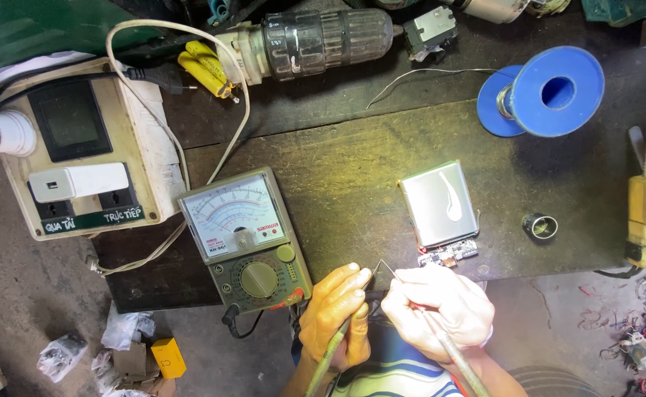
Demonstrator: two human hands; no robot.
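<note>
- Left hand is curled closed around a thin probe, its metal tip pointing up toward the other probe's tip.
- Right hand is closed in a pinch around a second probe — the two tips meet just above the hands, at the bench's near edge.
- A meter with a dial lies just left of the hands.
- A silver flat battery pack with a small circuit board lies just above the right hand.
- A blue spool sits well apart, at the far right.

Single head-worn view, looking steeply down from close above the dark surface; the wearer's hands enter at the lower edge.
</note>
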